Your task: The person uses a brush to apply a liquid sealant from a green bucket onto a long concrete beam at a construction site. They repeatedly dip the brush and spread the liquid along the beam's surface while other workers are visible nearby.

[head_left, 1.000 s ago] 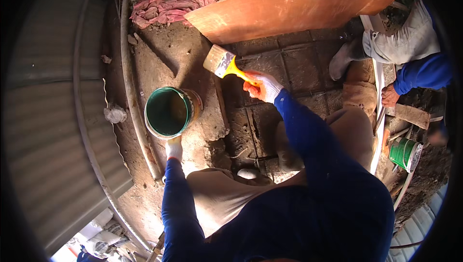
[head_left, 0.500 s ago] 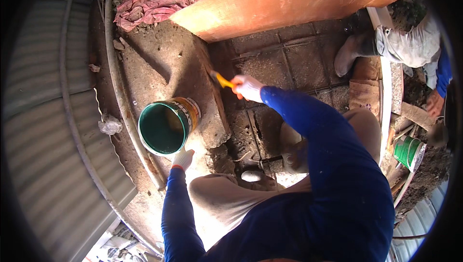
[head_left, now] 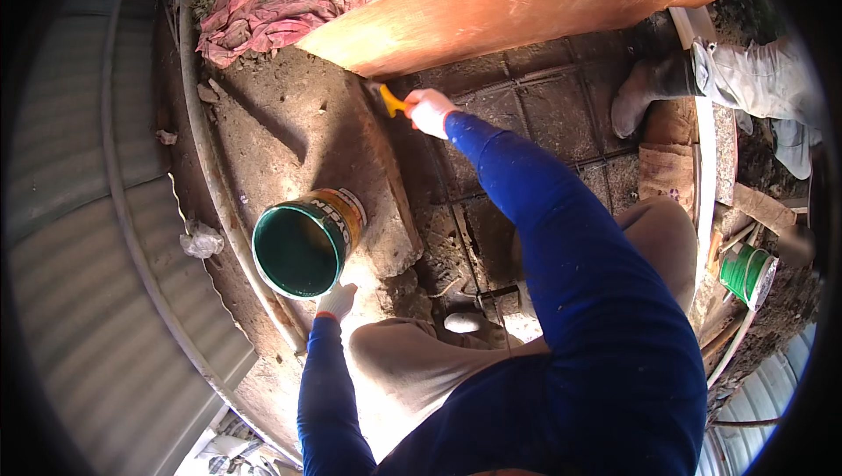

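Observation:
In my white-gloved right hand (head_left: 431, 112) is a yellow-handled paintbrush (head_left: 393, 102); its small head is hard to make out. The brush end reaches the upper end of a narrow wooden plank (head_left: 386, 156), which edges the concrete slab. My gloved left hand (head_left: 338, 302) is closed at the near side of a bucket (head_left: 346, 213), its fingers partly hidden there. The bucket is green inside, orange and white outside, with its mouth facing me.
A large curved plywood sheet (head_left: 526, 7) stands beyond, next to a crumpled reddish cloth (head_left: 289, 3). Rebar (head_left: 522, 117) crosses the sunken bed. A co-worker's boot (head_left: 636, 99) is at the right, near a green-and-white container (head_left: 745, 274). Corrugated metal (head_left: 79, 301) lines the left.
My right hand has moved up and left along the plank with the paintbrush, towards the plywood. My left hand stays by the bucket. The co-worker's hand at the right has gone out of sight.

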A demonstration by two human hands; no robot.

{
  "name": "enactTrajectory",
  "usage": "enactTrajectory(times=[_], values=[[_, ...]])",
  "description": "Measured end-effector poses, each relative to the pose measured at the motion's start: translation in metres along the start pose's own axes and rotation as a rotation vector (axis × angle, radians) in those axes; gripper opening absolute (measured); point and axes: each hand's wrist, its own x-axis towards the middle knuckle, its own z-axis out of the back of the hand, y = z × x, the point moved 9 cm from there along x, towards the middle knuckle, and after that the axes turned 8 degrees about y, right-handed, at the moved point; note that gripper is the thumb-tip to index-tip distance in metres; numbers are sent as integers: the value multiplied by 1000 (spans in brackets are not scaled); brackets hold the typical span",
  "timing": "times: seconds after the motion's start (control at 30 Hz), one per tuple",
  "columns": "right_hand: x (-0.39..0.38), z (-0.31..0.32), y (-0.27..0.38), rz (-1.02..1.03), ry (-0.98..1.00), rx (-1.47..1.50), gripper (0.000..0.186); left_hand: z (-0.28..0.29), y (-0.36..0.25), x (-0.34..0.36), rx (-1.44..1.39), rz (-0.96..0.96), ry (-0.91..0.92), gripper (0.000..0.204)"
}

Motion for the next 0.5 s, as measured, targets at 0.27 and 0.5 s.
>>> enactTrajectory(times=[0.27,0.5], values=[[-159,-13,13,-217,685,23,20,-6,-18,-25,-133,-28,59,68],[-47,25,36,-48,176,-58,21,-10,6,-8,-69,-148,-126,78]])
